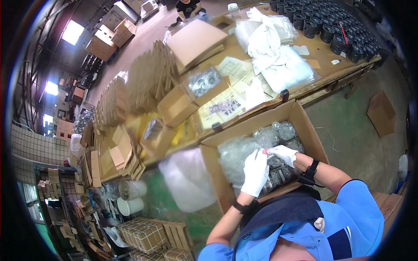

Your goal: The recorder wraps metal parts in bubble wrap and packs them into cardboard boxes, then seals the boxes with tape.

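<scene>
Both my hands wear white gloves and meet over an open cardboard box (310, 132) at the table's edge. My left hand (254, 170) pinches clear bubble wrap (235, 157), which bulges up over the box's left half. Close against its fingertips is my right hand (283, 154), fingers closed at the same wrap; the exact grip is partly hidden. Round dark parts in clear wrapping (286, 131) fill the right side of the box. Below my hands, more of these parts show between the wrists.
Beyond the box stands a long table with small open cartons (176, 105), flattened cardboard (196, 41), papers (226, 106) and white plastic bags (285, 71). Rows of black round parts (326, 32) cover its far right. A translucent bag (188, 178) hangs left of the box. Another person (188, 8) is behind the table.
</scene>
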The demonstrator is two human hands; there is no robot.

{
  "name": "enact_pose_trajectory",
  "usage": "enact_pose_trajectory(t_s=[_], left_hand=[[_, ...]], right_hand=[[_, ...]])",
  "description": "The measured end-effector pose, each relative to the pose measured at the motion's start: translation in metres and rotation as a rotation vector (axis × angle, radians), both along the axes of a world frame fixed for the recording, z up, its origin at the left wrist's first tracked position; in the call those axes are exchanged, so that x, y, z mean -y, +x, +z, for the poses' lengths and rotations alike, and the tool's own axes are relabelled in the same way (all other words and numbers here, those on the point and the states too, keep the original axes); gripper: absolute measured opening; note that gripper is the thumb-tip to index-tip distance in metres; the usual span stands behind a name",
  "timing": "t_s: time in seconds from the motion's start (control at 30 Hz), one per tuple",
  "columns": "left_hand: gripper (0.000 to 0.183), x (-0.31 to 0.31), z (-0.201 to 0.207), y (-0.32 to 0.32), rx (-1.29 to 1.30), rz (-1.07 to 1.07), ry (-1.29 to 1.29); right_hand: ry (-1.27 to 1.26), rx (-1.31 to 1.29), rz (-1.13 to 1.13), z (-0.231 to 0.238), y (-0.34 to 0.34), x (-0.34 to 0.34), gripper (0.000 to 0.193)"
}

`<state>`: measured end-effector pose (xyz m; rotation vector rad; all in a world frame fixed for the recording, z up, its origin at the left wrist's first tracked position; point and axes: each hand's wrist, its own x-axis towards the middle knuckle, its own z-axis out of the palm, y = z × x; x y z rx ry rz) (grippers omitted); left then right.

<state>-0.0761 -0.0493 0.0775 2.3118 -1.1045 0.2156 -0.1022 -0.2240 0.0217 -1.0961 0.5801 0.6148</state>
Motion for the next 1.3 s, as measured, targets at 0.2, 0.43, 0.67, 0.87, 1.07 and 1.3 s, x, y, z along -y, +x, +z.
enact_pose_trajectory(t_s=[0.2,0.43,0.67,0.87,1.07,1.3], left_hand=[[0.043,0.009,-0.009,-0.001,-0.862,-0.024,0.444],[0.041,-0.003,-0.028,-0.004,-0.795,-0.072,0.643],[0.047,0.013,0.027,-0.005,-0.859,-0.309,0.216],[0.062,0.035,0.004,-0.005,-0.895,-0.236,0.169],[0.044,0.043,-0.028,0.001,-0.825,-0.314,0.390],[0.045,0.145,-0.107,-0.016,-0.728,-0.584,0.607]], right_hand=[[-0.670,0.613,0.696,-0.022,-0.008,0.024,0.037],[-0.580,0.232,0.693,0.042,0.014,0.001,0.057],[0.081,0.048,0.823,-0.016,-0.001,0.018,0.039],[0.038,0.105,0.678,-0.020,-0.011,0.052,0.035],[-0.567,-0.060,-0.022,0.055,0.014,0.075,0.051],[-1.175,0.169,0.713,-0.038,0.004,0.111,0.051]])
